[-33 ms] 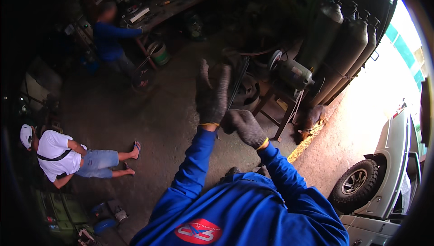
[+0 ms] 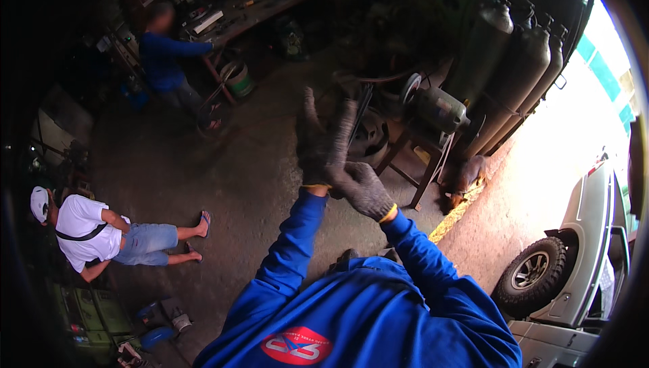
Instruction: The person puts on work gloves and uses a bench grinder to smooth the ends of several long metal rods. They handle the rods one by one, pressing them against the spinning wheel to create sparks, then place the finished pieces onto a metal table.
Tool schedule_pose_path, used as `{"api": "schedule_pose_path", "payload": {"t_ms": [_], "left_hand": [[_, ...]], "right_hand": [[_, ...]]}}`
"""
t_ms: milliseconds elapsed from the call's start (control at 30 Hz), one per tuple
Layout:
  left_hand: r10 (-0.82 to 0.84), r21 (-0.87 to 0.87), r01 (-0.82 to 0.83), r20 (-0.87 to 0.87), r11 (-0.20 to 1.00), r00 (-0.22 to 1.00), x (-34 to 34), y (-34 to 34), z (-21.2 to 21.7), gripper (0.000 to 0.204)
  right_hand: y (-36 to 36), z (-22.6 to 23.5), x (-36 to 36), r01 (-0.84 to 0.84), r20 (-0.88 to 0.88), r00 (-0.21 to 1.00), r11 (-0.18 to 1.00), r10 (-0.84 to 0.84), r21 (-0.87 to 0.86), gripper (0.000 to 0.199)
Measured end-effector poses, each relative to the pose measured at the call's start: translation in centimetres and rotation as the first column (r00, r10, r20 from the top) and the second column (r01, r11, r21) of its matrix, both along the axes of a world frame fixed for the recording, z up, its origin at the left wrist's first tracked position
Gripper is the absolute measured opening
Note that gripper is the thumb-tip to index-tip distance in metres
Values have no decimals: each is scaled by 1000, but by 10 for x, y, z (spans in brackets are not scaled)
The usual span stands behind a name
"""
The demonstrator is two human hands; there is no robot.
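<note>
My left hand (image 2: 323, 139) is raised in front of me in a dark grey knit glove, fingers spread and pointing up, blurred by motion. My right hand (image 2: 364, 189), in the same kind of glove with a yellow cuff, sits just below it and grips the left glove near the wrist. Both arms wear blue sleeves (image 2: 291, 253). Neither hand holds a tool. Behind the hands, a dark wheel rim (image 2: 370, 139) leans beside a wooden stool (image 2: 422, 155).
A grinder (image 2: 439, 107) rests on the stool, with tall gas cylinders (image 2: 503, 50) behind and a dog (image 2: 465, 180) lying beside it. A person in blue (image 2: 162, 57) stands at a cluttered workbench (image 2: 270, 4). Another person in white (image 2: 88, 229) sits on the floor. A pickup's wheel (image 2: 534, 274) is at right.
</note>
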State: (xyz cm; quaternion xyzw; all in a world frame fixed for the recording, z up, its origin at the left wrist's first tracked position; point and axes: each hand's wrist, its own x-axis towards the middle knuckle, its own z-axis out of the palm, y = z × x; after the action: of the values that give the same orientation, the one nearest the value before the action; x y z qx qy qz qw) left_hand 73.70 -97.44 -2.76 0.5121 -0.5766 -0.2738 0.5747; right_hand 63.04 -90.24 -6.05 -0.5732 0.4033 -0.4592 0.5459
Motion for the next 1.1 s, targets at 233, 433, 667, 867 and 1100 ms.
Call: {"api": "schedule_pose_path", "payload": {"t_ms": [233, 433, 667, 867, 1100], "left_hand": [[-115, -97, 105, -102, 990, 988, -4, 11, 4, 104], [-261, -151, 791, -965, 593, 12, 38, -18, 19, 100], [-429, -426, 178, -618, 887, 659, 171, -124, 357, 80], [-692, -661, 267, -542, 701, 477, 134, -106, 370, 78], [-767, -752, 613, -536, 243, -354, -22, 30, 171, 77]], "right_hand": [[19, -2, -7, -112, -135, 987, 968, 83, -224, 43], [3, 14, -34, -163, 130, 971, 950, 203, -265, 37], [-32, 24, -92, 139, 183, 976, 986, -121, -90, 40], [-32, -38, -82, 154, 218, 966, 987, -139, -52, 43], [1, 12, -69, 42, 320, 946, 954, 58, -296, 40]]}}
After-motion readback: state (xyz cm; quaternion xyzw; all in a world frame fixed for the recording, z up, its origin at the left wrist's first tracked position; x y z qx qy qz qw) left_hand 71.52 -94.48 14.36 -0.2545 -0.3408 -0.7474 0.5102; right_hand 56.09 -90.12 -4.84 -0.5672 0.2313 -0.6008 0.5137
